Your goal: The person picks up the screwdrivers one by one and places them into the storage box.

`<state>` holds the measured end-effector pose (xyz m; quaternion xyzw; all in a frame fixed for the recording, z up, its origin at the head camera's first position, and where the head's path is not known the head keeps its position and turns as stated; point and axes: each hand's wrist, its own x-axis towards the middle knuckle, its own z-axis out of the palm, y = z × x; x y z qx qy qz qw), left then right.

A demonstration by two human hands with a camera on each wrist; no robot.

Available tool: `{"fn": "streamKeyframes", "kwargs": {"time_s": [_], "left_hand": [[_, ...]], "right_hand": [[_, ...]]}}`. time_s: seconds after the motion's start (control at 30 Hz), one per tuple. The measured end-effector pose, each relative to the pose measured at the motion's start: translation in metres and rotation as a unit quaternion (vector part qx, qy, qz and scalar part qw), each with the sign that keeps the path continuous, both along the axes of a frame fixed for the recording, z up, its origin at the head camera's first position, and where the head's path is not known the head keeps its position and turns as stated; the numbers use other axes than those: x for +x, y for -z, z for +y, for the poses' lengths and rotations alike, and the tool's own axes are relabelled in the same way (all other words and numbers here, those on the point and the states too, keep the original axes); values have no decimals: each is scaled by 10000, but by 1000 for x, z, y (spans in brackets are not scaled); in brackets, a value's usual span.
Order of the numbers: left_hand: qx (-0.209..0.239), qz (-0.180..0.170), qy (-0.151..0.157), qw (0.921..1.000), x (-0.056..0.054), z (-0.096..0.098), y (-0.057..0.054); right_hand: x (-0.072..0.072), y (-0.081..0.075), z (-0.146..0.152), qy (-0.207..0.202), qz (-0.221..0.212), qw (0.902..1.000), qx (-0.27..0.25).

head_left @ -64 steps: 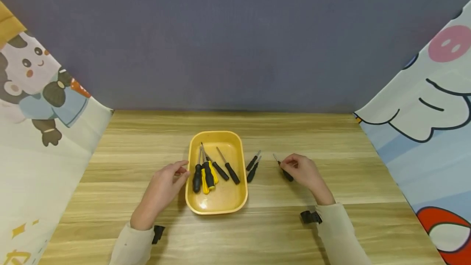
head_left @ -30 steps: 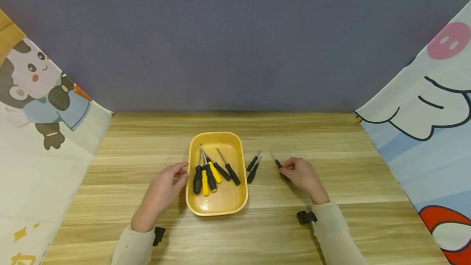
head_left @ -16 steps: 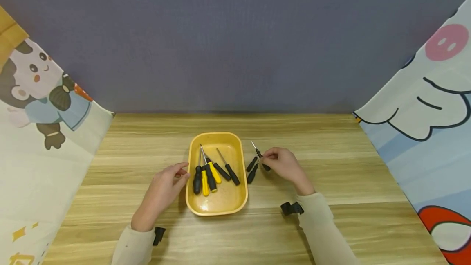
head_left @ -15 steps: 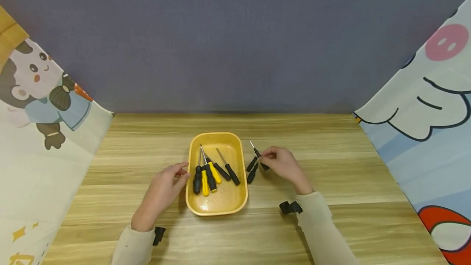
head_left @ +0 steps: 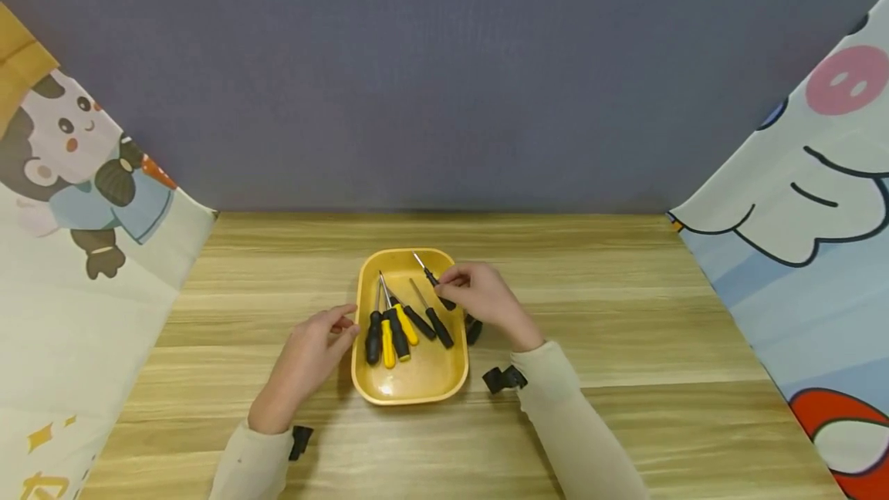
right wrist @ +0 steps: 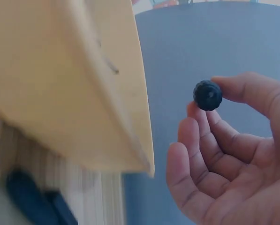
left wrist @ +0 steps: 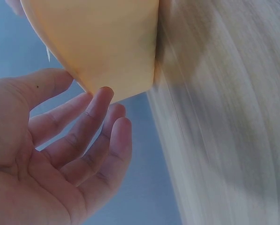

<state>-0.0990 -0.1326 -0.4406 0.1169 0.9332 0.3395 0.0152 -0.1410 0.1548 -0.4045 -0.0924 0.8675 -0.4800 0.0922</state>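
In the head view, my right hand pinches a small black-handled screwdriver between thumb and fingertips. It hangs over the far right corner of a yellow plastic tray, its metal shaft pointing away and left. From the right wrist camera, the round butt of that screwdriver faces the lens. My left hand rests its fingertips at the tray's left rim, fingers loosely bent; the left wrist view has the thumb and fingers touching the tray's edge. Inside the tray lie several screwdrivers with black or yellow handles, including one black screwdriver.
Right of the tray, black screwdrivers lie on the wooden table, partly hidden by my right hand; two dark handles show in the right wrist view. A grey-blue panel stands behind, with printed cloths at both sides.
My right hand has picked the screwdriver up from the table and carried it left, past the two lying on the table, to above the tray. My left hand has stayed at the rim.
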Motion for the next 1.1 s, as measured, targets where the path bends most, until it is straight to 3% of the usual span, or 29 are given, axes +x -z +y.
{"fn": "streamKeyframes", "kwargs": {"time_s": [0.37, 0.63, 0.83, 1.1], "left_hand": [[-3, 64, 23, 10000, 0, 0, 0], [36, 117, 47, 9999, -1, 0, 0], [47, 180, 76, 9998, -1, -2, -1], [9, 146, 80, 9999, 0, -3, -1]], "right_hand": [[-8, -6, -40, -259, -191, 9995, -76], [-20, 3, -58, -397, -481, 9979, -149], [-27, 8, -67, -470, -631, 9968, 133], [-36, 25, -78, -464, -826, 9922, 805]]}}
